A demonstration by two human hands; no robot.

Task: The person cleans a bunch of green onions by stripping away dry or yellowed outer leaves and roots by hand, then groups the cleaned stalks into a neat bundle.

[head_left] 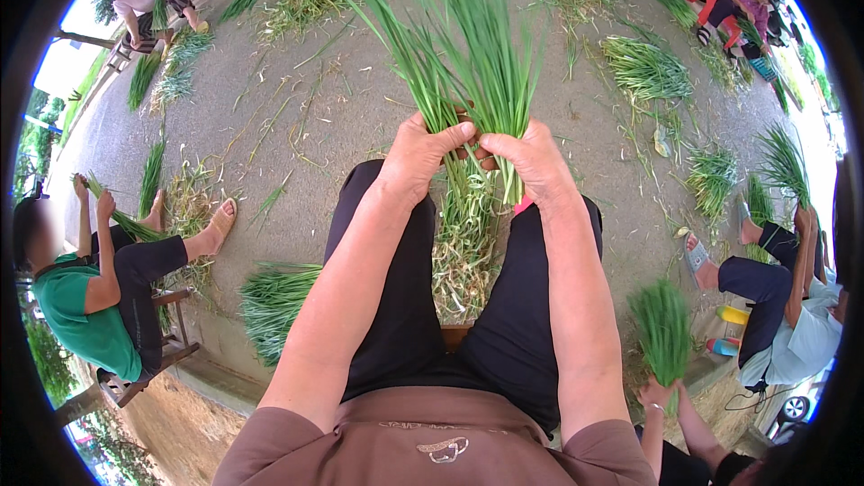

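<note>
Above my knees, my left hand [427, 155] is closed around a bunch of garlic chives [414, 67], its long green leaves fanning up and away from me. My right hand [527, 158] grips a second, thicker bunch of chives [495, 72], whose cut stem ends poke out below the fist. The two thumbs point toward each other and nearly meet. Most of the other fingers are hidden behind the leaves. Between my legs, a heap of pale, yellowish chive trimmings [463, 261] lies on the ground.
A pile of chives [274, 306] lies left of my thigh. Several people sit around, some holding chives; a person in green [90, 306] is at left, and another person's hands [664, 391] hold a bunch at lower right. More chives [646, 67] and scraps lie on the pavement.
</note>
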